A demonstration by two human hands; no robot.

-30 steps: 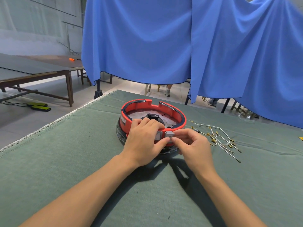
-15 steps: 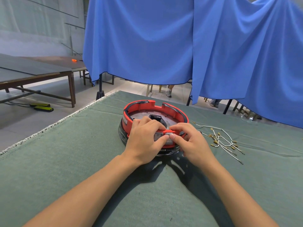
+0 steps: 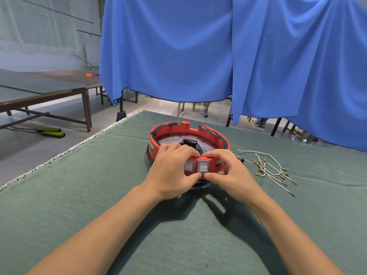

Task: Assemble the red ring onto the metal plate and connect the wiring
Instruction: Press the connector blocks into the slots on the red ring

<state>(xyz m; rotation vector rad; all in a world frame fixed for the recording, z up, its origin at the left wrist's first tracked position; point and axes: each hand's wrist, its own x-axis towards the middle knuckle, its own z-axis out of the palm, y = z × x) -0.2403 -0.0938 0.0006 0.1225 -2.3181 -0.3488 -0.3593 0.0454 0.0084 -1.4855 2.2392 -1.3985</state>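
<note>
- Red ring (image 3: 156, 142): seated on the round assembly near the middle of the green cloth (image 3: 79, 195); its near wall faces the camera and carries 2 grey rocker switches (image 3: 203, 166) side by side.
- Metal plate (image 3: 168, 140): visible inside the ring as a pale disc with small holes; a black part (image 3: 188, 143) sits at its centre.
- Black base (image 3: 148, 160): shows under the ring on the left and near sides, resting on the cloth.
- Left hand (image 3: 172, 173): fingers curled over the ring's near rim, thumb against the lower edge of the near wall below the switches; it grips the ring wall.
- Right hand (image 3: 230, 173): index finger curled over the rim just right of the left fingers, thumb under the lower edge meeting the left thumb; it pinches the same wall around the right switch.
- Wires (image 3: 266, 167): loose bundle of white leads with brass terminals, lying on the cloth to the right of the ring, apart from both hands.
- Background: blue drape (image 3: 178, 56) behind the table; wooden bench (image 3: 49, 90) at left.
</note>
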